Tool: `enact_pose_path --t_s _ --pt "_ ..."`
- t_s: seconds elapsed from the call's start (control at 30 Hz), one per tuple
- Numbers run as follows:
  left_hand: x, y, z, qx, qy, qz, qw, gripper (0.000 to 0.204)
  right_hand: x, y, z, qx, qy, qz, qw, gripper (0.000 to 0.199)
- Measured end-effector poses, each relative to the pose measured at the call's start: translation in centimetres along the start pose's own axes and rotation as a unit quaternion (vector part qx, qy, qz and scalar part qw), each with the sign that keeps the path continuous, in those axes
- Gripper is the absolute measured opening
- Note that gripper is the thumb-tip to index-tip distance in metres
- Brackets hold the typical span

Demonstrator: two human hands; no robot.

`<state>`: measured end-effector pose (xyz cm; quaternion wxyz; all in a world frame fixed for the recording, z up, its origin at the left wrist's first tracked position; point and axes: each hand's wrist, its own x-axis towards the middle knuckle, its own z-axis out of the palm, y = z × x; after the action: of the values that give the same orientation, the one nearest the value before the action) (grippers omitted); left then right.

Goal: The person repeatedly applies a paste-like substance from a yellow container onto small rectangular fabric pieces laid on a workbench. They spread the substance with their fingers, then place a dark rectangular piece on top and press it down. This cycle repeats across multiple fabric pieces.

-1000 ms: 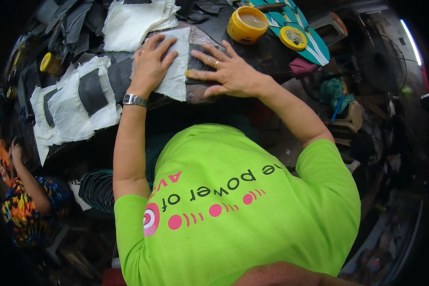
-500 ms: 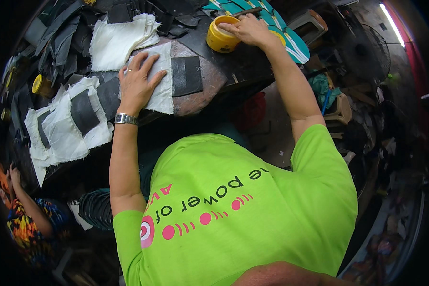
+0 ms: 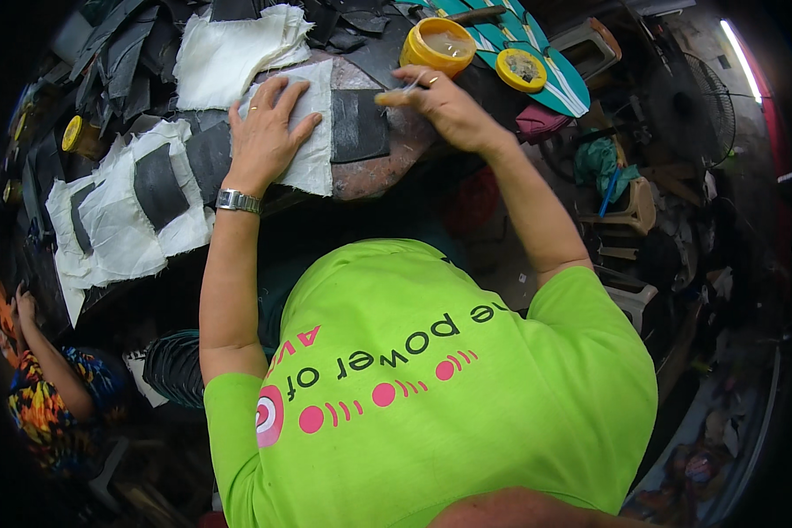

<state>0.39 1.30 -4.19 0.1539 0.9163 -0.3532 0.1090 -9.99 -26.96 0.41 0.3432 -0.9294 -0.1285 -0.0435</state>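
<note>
My left hand (image 3: 268,141) lies flat with fingers spread on a white cloth piece (image 3: 317,132), pressing it against a reddish stone slab (image 3: 405,145). Part of a black flat square (image 3: 361,126) shows beside the cloth's right edge. Just right of that square, my right hand (image 3: 453,110) hovers with fingers stretched toward it; a yellowish, coated-looking tip points left, somewhat blurred. No tool handle shows in this hand. Behind it stands an open yellow pot (image 3: 440,62) holding a pale, wet substance.
Stacked white cloths (image 3: 238,55) lie beyond my left hand; white and black pieces (image 3: 141,207) overlap at left. Dark scraps (image 3: 132,62) pile behind. A yellow lid (image 3: 520,69) rests on teal sheets (image 3: 568,88). Another person's arm (image 3: 57,378) is at lower left.
My right hand has come out of the yellow pot and moved down and left toward the black square. The yellow lid and the pot's contents now show. My left hand still presses the cloth.
</note>
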Motion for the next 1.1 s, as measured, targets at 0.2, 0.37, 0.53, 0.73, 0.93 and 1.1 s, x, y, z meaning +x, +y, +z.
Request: enact_pose_path --t_s 0.2,0.37,0.53,0.73,0.93,1.1 --pt "-0.1 0.1 -0.1 -0.004 -0.011 -0.002 1.0 0.053 0.5 1.7 5.3 -0.285 0.02 -0.013 0.958 0.055" --pt "0.0 -0.2 -0.1 -0.007 -0.024 -0.004 1.0 0.055 0.4 1.8 4.2 -0.313 -0.027 -0.066 0.947 0.056" --pt "0.0 -0.5 0.1 -0.012 0.002 0.009 1.0 0.055 -1.6 0.8 3.7 -0.286 -0.062 -0.127 0.948 0.055" --pt "0.2 -0.8 0.1 -0.025 -0.009 0.007 1.0 0.057 -3.8 -2.2 4.1 -0.178 -0.099 -0.149 0.968 0.045" --pt "0.3 -1.0 -0.2 -0.024 -0.022 0.011 0.999 0.063 -0.8 -2.2 4.2 0.009 -0.025 -0.13 0.991 0.045" --pt "0.4 -1.1 -0.2 -0.016 -0.034 0.005 0.999 0.062 0.0 -1.4 5.7 -0.28 -0.088 -0.159 0.942 0.05"
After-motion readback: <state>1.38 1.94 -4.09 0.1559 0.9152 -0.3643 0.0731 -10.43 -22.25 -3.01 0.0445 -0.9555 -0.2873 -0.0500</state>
